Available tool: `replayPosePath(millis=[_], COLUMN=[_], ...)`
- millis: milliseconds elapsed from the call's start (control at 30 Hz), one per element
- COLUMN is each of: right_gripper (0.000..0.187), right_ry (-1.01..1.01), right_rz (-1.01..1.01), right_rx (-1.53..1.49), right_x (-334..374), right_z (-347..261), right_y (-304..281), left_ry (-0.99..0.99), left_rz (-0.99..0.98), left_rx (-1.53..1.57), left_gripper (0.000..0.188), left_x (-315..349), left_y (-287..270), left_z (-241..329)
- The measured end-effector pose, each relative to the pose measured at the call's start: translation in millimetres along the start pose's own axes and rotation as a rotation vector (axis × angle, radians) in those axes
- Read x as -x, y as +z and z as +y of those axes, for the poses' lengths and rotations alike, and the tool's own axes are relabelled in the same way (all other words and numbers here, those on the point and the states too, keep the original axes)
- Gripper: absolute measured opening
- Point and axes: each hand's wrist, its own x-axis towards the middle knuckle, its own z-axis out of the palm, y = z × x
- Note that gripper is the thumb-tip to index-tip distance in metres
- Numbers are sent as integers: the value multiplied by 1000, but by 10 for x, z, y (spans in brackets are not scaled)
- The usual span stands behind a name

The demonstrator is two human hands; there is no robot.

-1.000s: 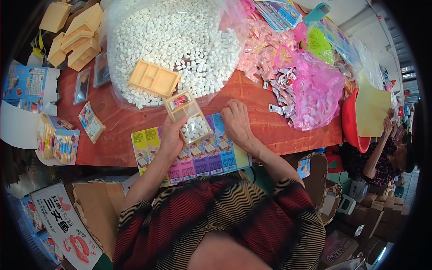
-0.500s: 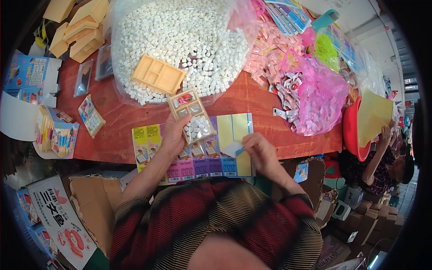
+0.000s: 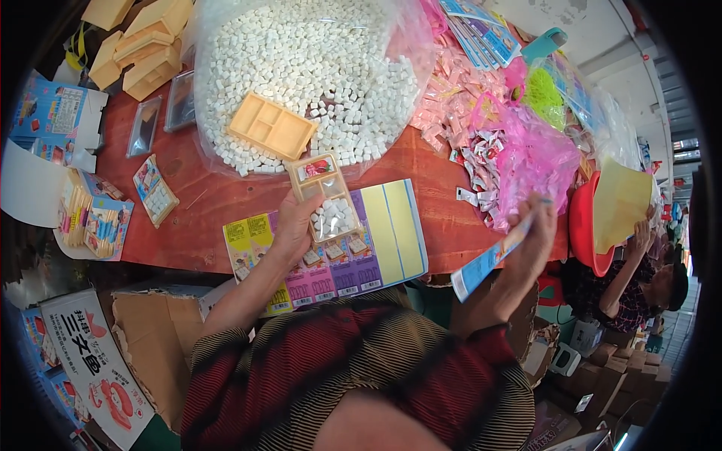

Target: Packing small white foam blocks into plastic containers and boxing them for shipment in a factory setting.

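Observation:
My left hand [image 3: 293, 229] is closed on a beige compartment tray [image 3: 329, 189], its thumb over the near-left edge. The tray carries a red-and-white sachet at its far end and white cube-shaped pieces at its near end; a clear cover seems to lie over it. Below it lies a colourful sheet of stickers [image 3: 392, 233], with bare yellow backing strips at its right side. Off to the right, my right hand [image 3: 532, 240] pinches a long blue printed sticker strip [image 3: 481, 269], raised above the table's front edge and slightly blurred.
Beyond the tray, a big clear bag of white cubes [image 3: 301, 68] has an empty beige tray [image 3: 272, 125] on it. Small sachets [image 3: 487, 161] spill beside a pink bag [image 3: 538, 169]. A filled pack [image 3: 156, 192] lies left. A co-worker's hand [image 3: 641, 237] is by a red basin [image 3: 580, 218].
My right hand has moved right and up, away from the sheet, bringing the sticker strip clear of it. More yellow backing shows. My left hand with the tray has barely shifted.

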Motion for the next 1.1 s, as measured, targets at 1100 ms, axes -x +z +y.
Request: replayPosePath(millis=[1100], right_gripper=[25], right_ry=[176], right_rz=[-97], right_rx=[203], right_x=[166], right_z=[1395], right_y=[849], left_ry=[-8], left_rz=[-42], left_rx=[123], left_gripper=[28], left_x=[119], left_y=[330], left_z=[-79])
